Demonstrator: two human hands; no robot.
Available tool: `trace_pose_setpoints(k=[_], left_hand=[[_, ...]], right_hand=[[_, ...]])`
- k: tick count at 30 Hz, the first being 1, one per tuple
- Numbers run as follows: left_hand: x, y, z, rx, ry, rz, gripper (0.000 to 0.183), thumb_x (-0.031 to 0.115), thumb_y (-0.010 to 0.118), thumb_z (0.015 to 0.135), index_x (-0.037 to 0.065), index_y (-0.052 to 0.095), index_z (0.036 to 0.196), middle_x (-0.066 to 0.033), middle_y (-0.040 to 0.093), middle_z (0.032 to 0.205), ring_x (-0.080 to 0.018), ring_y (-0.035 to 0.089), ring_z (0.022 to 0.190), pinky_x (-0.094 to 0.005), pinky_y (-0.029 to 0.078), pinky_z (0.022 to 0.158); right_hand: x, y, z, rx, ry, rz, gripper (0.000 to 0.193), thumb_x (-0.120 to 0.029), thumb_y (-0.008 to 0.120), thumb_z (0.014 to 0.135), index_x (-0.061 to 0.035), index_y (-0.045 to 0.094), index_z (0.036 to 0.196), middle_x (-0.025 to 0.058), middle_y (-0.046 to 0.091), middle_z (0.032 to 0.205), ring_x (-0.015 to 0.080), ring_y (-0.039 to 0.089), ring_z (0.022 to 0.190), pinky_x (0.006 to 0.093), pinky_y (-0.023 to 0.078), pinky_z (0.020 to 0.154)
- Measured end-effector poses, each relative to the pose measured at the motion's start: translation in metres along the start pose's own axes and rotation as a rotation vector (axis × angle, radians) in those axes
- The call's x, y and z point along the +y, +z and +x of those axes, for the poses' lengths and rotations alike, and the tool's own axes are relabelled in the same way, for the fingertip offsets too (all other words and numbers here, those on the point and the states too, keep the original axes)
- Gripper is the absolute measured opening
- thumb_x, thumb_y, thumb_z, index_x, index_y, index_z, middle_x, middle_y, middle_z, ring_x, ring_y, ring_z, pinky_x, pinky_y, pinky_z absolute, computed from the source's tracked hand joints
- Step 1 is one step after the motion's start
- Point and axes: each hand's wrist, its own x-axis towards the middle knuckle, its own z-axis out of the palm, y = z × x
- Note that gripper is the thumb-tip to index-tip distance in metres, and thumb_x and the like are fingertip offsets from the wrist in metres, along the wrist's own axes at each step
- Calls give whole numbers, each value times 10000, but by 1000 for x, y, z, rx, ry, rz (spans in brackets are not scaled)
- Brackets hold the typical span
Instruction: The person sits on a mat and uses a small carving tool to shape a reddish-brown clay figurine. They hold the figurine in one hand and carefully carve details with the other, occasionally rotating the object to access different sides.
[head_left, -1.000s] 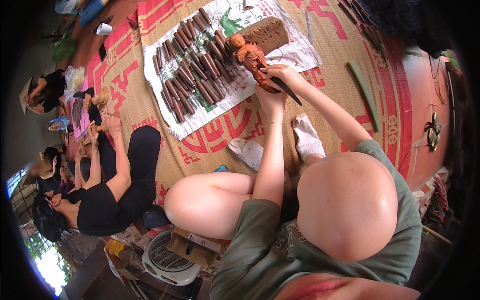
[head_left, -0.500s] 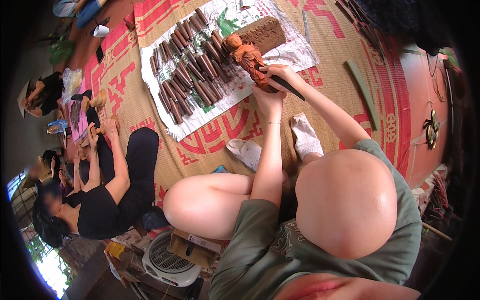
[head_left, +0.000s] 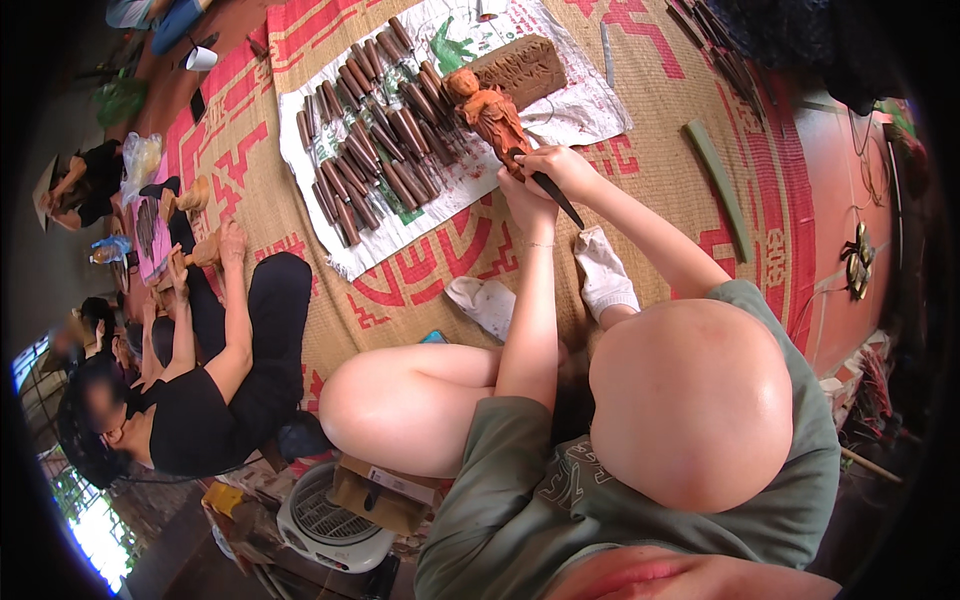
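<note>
A reddish-brown carved wooden figurine point(head_left: 492, 115) leans over the white cloth, its head up and to the left. My left hand point(head_left: 526, 200) is closed around its lower end. In my right hand point(head_left: 558, 170) is a carving tool with a dark, tapered handle point(head_left: 560, 201), whose butt points toward me. The fingers of that hand press against the figurine's lower part, and they hide the tool's working end. Just left of the figurine, several wood-handled chisels point(head_left: 365, 150) lie in rows. A brown carved block point(head_left: 525, 70) rests right behind it.
The chisels lie on a white cloth point(head_left: 365, 258) over a red-patterned straw mat point(head_left: 400, 290). To the right is a green strip point(head_left: 718, 185). At left a seated person in black point(head_left: 215, 420) handles a wooden piece point(head_left: 206, 250). A white fan-like appliance point(head_left: 335, 520) stands lower left.
The dark handle has swung so that its butt points more toward me. My right hand has shifted slightly down and left; the person at left has moved their hands.
</note>
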Motion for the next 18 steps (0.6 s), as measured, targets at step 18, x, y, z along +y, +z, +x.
trace_pose_setpoints(k=[18], left_hand=[[11,-1,-1,23,-41,15,662,365,748,702,-19,452,1153,-246,578,1084,-423,580,1011,-451,471,821]], right_hand=[[-2,-12,12,-24,155,142,191,-201,668,717,-16,621,702,153,622,634,319,637,611,377,511,599]])
